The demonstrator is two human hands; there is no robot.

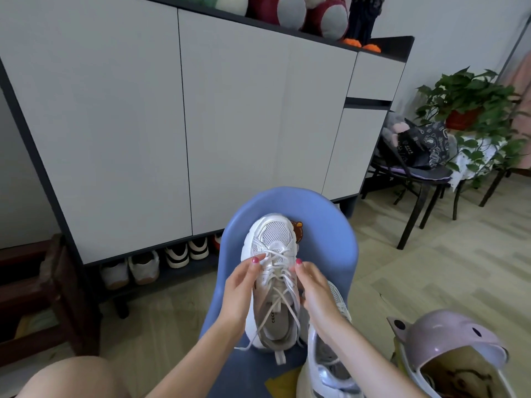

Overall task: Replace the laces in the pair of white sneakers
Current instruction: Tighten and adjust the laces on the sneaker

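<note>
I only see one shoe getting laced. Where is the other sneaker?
The other sneaker lies low and right of middle in the head view, on the blue chair, beside the laced sneaker and under the right hand's forearm.

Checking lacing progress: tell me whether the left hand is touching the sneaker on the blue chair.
Touching. The head view shows the left hand with its fingertips on the laces of the sneaker.

Head cam, fwd-down, close over hands, edges probably wide-angle-bent
</note>
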